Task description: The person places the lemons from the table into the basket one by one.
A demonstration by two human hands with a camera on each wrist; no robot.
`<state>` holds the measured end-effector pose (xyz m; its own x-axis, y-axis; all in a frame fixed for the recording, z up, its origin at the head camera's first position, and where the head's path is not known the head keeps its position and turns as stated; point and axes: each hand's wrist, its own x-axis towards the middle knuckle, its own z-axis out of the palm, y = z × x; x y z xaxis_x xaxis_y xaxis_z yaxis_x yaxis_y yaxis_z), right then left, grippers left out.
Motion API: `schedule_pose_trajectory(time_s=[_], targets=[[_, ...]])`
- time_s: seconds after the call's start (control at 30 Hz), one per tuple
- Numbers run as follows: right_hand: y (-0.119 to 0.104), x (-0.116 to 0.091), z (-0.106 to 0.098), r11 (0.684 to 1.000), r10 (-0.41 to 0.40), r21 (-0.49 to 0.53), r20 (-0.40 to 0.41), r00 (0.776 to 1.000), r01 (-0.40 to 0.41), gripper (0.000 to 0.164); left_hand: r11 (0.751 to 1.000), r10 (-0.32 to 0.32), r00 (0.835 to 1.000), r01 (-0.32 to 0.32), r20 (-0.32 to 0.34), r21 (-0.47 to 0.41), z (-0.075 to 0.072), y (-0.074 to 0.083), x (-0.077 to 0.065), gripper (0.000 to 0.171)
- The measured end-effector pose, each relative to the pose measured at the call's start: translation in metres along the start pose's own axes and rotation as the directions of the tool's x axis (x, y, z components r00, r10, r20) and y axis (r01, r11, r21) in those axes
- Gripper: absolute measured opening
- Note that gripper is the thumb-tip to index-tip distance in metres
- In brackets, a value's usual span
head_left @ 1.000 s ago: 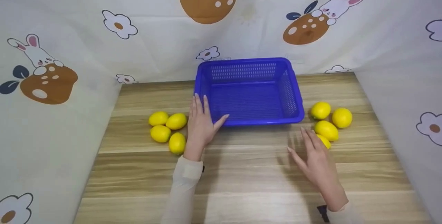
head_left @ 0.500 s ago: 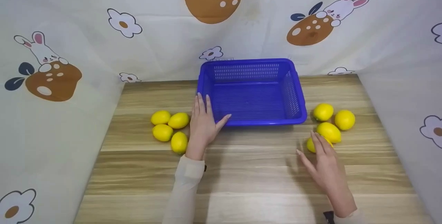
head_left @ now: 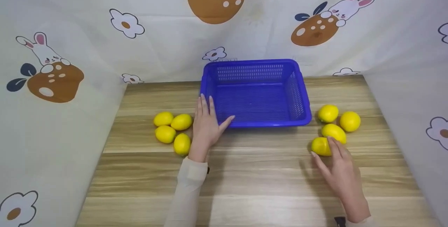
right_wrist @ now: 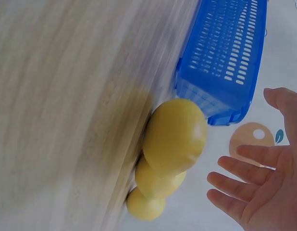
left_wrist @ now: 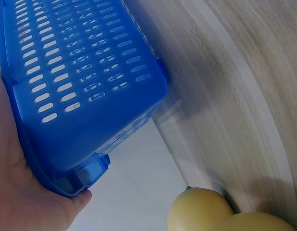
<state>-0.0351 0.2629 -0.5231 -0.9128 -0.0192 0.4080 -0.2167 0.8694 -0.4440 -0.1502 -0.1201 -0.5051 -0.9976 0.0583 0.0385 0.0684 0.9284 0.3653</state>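
Note:
A blue plastic basket [head_left: 255, 124] with slotted walls stands at the back of the table, nothing inside it. My left hand [head_left: 206, 125] rests on its front left corner, fingers straight along the rim, as the left wrist view also shows. My right hand [head_left: 341, 171] hovers over the nearest lemon [head_left: 320, 146] of the right group, fingers spread and relaxed. In the right wrist view that lemon [right_wrist: 175, 137] is apart from the fingers. Behind it lie a second lemon [head_left: 333, 133], a third lemon [head_left: 328, 113] and another lemon [head_left: 350, 121].
Several lemons [head_left: 165, 134] form a group left of the basket, the closest one beside my left wrist. The wooden table [head_left: 252, 185] is bounded by a cloth backdrop [head_left: 157, 45] with rabbit and flower prints at the back and sides.
My right hand has moved right and slightly nearer to me, uncovering the nearest lemon. The left hand keeps its place on the basket. The whole view has shifted slightly.

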Motion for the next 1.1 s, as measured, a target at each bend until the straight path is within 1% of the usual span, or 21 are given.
schedule_pose_trajectory(time_s=[0.2,0.37,0.47,0.67,0.87,0.97,1.1], targets=[[0.011,0.001,-0.001,0.999,-0.004,0.032,-0.003,1.000,0.004,0.068,1.000,0.003,1.000,-0.003,-0.013,-0.005,0.001,-0.001,0.000,0.106],[0.019,0.005,-0.001,0.998,-0.010,0.062,0.014,1.000,0.009,0.069,1.000,-0.002,1.000,0.002,-0.010,-0.006,0.002,-0.001,0.001,0.107],[0.022,0.006,-0.001,0.998,-0.002,0.058,0.042,0.999,-0.001,0.070,1.000,-0.008,1.000,0.008,-0.006,-0.005,0.003,-0.001,0.001,0.107],[0.025,0.010,-0.002,0.998,0.047,0.030,0.136,0.990,-0.051,0.069,1.000,-0.003,1.000,0.003,-0.011,0.008,0.002,-0.001,0.002,0.108],[0.028,0.014,0.000,0.997,0.057,0.032,0.176,0.983,-0.064,0.068,1.000,0.003,1.000,-0.004,-0.024,-0.005,0.002,-0.001,0.001,0.108],[0.029,0.016,0.002,0.997,0.054,0.035,0.184,0.981,-0.061,0.067,1.000,-0.003,1.000,0.003,-0.019,-0.010,0.002,-0.001,0.000,0.108],[0.031,0.017,0.005,0.998,0.031,0.044,0.168,0.985,-0.038,0.066,1.000,-0.006,1.000,0.006,-0.017,-0.015,0.002,-0.001,0.000,0.108]])
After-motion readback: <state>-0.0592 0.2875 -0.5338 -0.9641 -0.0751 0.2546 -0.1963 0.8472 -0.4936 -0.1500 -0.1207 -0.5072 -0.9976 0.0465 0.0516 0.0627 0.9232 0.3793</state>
